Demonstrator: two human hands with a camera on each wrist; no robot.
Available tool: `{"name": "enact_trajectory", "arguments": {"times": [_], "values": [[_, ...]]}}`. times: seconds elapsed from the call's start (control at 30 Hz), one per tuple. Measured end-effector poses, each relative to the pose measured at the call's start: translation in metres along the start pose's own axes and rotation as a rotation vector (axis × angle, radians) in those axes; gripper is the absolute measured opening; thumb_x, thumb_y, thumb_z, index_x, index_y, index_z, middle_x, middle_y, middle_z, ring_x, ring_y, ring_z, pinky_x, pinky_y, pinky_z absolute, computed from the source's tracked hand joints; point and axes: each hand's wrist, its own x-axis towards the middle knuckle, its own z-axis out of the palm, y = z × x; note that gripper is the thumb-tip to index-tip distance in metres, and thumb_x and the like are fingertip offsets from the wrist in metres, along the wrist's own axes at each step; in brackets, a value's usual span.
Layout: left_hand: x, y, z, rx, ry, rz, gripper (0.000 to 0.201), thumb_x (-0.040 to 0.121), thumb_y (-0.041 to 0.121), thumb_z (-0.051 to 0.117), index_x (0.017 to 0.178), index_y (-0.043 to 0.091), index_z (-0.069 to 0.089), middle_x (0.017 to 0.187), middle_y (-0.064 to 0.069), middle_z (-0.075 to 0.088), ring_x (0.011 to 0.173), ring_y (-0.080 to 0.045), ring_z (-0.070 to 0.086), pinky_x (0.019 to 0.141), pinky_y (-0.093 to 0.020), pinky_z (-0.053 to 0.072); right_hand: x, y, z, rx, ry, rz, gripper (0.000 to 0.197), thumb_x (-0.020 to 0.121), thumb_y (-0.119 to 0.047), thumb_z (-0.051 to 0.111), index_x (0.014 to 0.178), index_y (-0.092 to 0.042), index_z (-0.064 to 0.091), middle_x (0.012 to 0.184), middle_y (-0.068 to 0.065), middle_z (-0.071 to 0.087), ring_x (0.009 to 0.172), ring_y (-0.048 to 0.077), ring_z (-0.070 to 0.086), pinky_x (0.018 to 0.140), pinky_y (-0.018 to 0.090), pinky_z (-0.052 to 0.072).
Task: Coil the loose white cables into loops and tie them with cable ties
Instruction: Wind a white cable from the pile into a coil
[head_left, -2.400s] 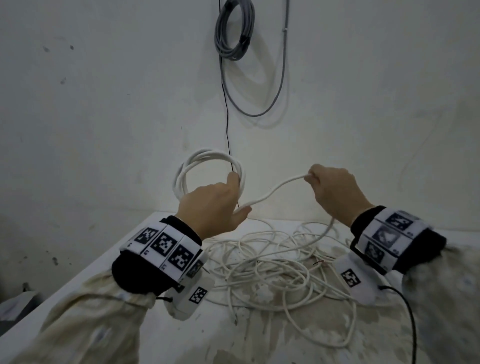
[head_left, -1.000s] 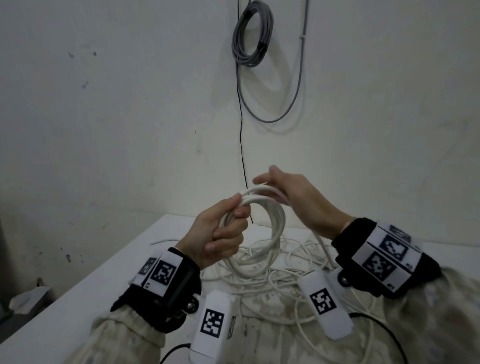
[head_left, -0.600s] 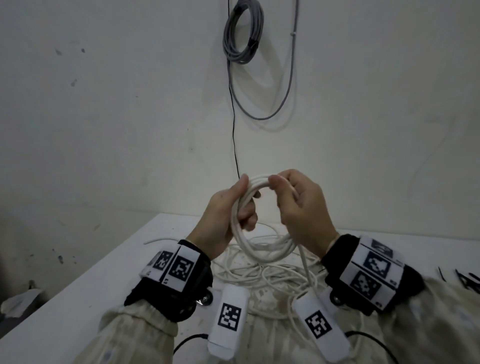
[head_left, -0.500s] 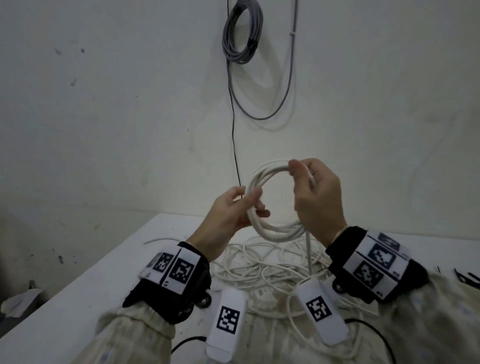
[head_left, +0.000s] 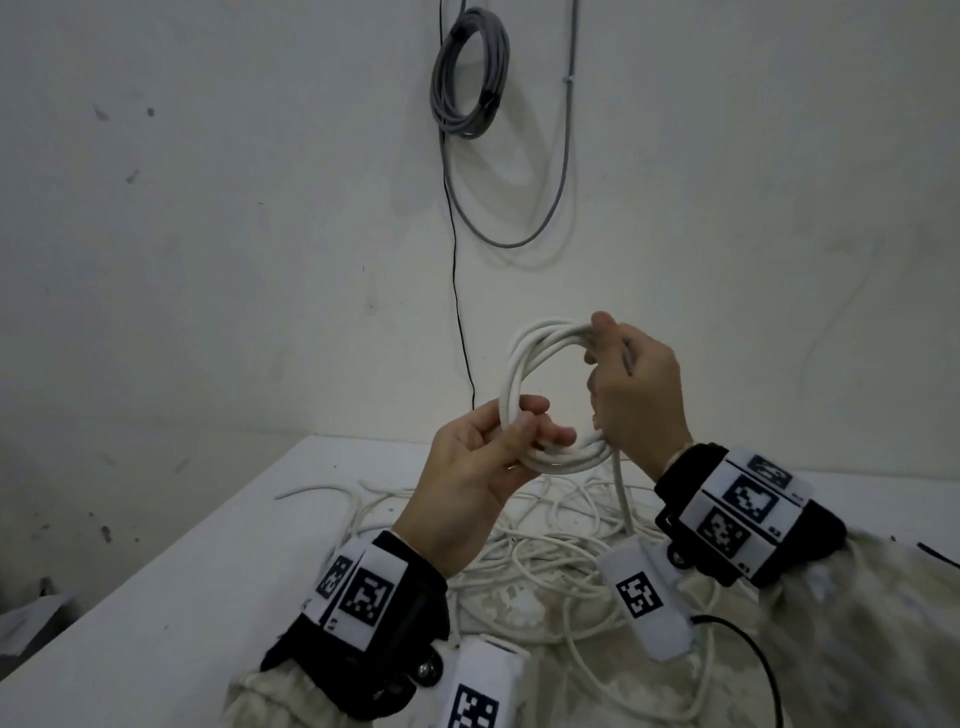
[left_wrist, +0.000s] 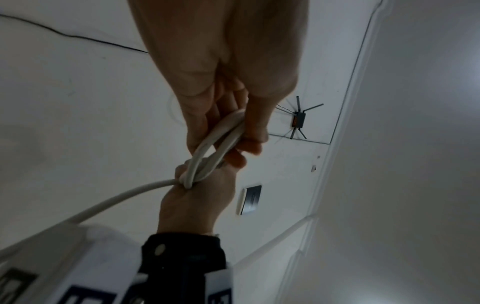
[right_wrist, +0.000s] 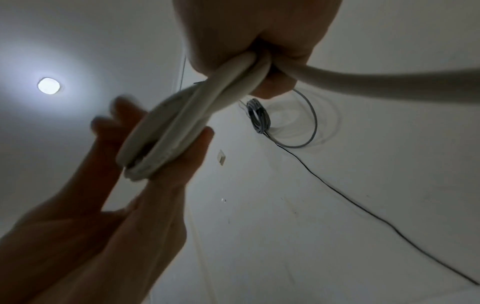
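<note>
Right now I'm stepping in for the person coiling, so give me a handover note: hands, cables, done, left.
Left hand pinches the white coil at its lower left.
Right hand grips the coil's right side; a strand drops from it to the loose white cables on the table.
Done: a few loops wound.
Left: wind the rest and tie it. No cable tie clearly in view.

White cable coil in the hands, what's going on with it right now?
A person holds a small coil of white round cable up over the table. The left hand pinches its lower left side, the right hand grips its right side. A strand runs down to the loose white cable tangle. No tie on it yet.
</note>
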Motion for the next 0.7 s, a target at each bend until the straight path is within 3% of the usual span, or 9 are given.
{"name": "enact_trajectory", "arguments": {"times": [0.07, 0.13, 0.2, 0.3, 0.43, 0.5, 0.57, 0.63, 0.7], "values": [[0.0, 0.001, 0.007, -0.149, -0.002, -0.027, 0.007, 0.083, 0.014, 0.051, 0.08, 0.008, 0.053, 0.055, 0.002, 0.046, 0.055, -0.012, 0.048, 0.077, -0.029, 0.039, -0.002, 0.0, 0.004, 0.01, -0.033, 0.079, 0.047, 0.099, -0.038, 0.041, 0.06, -0.013, 0.048, 0.035, -0.01, 0.038, 0.037, 0.01, 0.034, 0.046, 0.027, 0.034], [0.0, 0.003, 0.014, -0.263, 0.041, -0.074, 0.022, 0.079, 0.023, 0.055, 0.06, 0.013, 0.05, 0.044, 0.003, 0.032, 0.044, -0.012, 0.029, 0.067, -0.028, 0.028, -0.006, -0.002, 0.006, 0.043, -0.08, 0.135, 0.051, 0.1, -0.037, 0.037, 0.055, -0.014, 0.043, 0.034, -0.01, 0.035, 0.034, 0.008, 0.03, 0.043, 0.025, 0.031], [0.0, 0.005, 0.014, -0.315, 0.111, -0.108, 0.042, 0.078, 0.039, 0.044, 0.043, 0.018, 0.038, 0.034, 0.004, 0.02, 0.04, -0.015, 0.012, 0.059, -0.028, 0.029, -0.009, -0.008, 0.006, 0.137, -0.162, 0.189, 0.053, 0.101, -0.035, 0.034, 0.053, -0.014, 0.037, 0.036, -0.011, 0.03, 0.032, 0.008, 0.026, 0.039, 0.019, 0.026], [-0.001, 0.007, 0.014, -0.328, 0.108, -0.133, 0.054, 0.082, 0.042, 0.037, 0.033, 0.02, 0.03, 0.035, 0.002, 0.005, 0.039, -0.017, 0.004, 0.049, -0.024, 0.032, -0.013, -0.018, 0.002, 0.3, -0.263, 0.324, 0.052, 0.101, -0.033, 0.034, 0.054, -0.013, 0.035, 0.041, -0.005, 0.026, 0.033, 0.01, 0.02, 0.039, 0.014, 0.021], [0.0, 0.008, 0.009, -0.284, -0.012, -0.155, 0.054, 0.086, 0.04, 0.034, 0.038, 0.015, 0.042, 0.031, -0.001, 0.028, 0.034, -0.015, 0.024, 0.058, -0.027, 0.039, -0.012, -0.022, -0.003, 0.31, -0.261, 0.295, 0.051, 0.101, -0.033, 0.036, 0.055, -0.011, 0.037, 0.039, -0.006, 0.026, 0.034, 0.01, 0.02, 0.039, 0.014, 0.022], [0.002, 0.014, 0.002, -0.158, -0.093, -0.176, 0.051, 0.084, 0.039, 0.035, 0.054, 0.007, 0.062, 0.048, -0.011, 0.053, 0.049, -0.022, 0.053, 0.068, -0.033, 0.05, -0.01, -0.024, -0.007, 0.288, -0.248, 0.242, 0.051, 0.101, -0.033, 0.036, 0.055, -0.011, 0.037, 0.039, -0.006, 0.027, 0.034, 0.01, 0.021, 0.038, 0.015, 0.022], [0.007, 0.024, -0.002, -0.05, -0.132, -0.213, 0.049, 0.083, 0.04, 0.039, 0.079, 0.001, 0.07, 0.076, -0.018, 0.067, 0.073, -0.029, 0.065, 0.079, -0.04, 0.054, -0.008, -0.024, -0.012, 0.225, -0.254, 0.167, 0.051, 0.101, -0.031, 0.039, 0.053, -0.012, 0.037, 0.038, -0.008, 0.029, 0.032, 0.01, 0.023, 0.036, 0.016, 0.023], [0.012, 0.033, -0.003, 0.02, -0.105, -0.233, 0.051, 0.084, 0.041, 0.041, 0.092, -0.002, 0.066, 0.082, -0.016, 0.069, 0.074, -0.027, 0.067, 0.075, -0.039, 0.056, -0.007, -0.02, -0.013, 0.11, -0.273, 0.067, 0.052, 0.1, -0.028, 0.041, 0.051, -0.014, 0.038, 0.037, -0.009, 0.033, 0.033, 0.007, 0.027, 0.035, 0.018, 0.025], [0.016, 0.037, 0.0, 0.068, -0.072, -0.278, 0.053, 0.088, 0.044, 0.037, 0.093, -0.002, 0.063, 0.067, -0.009, 0.065, 0.055, -0.018, 0.062, 0.057, -0.028, 0.055, -0.007, -0.016, -0.011, 0.003, -0.287, -0.027, 0.052, 0.1, -0.028, 0.042, 0.049, -0.017, 0.039, 0.037, -0.009, 0.035, 0.036, 0.005, 0.03, 0.04, 0.016, 0.026]]}}
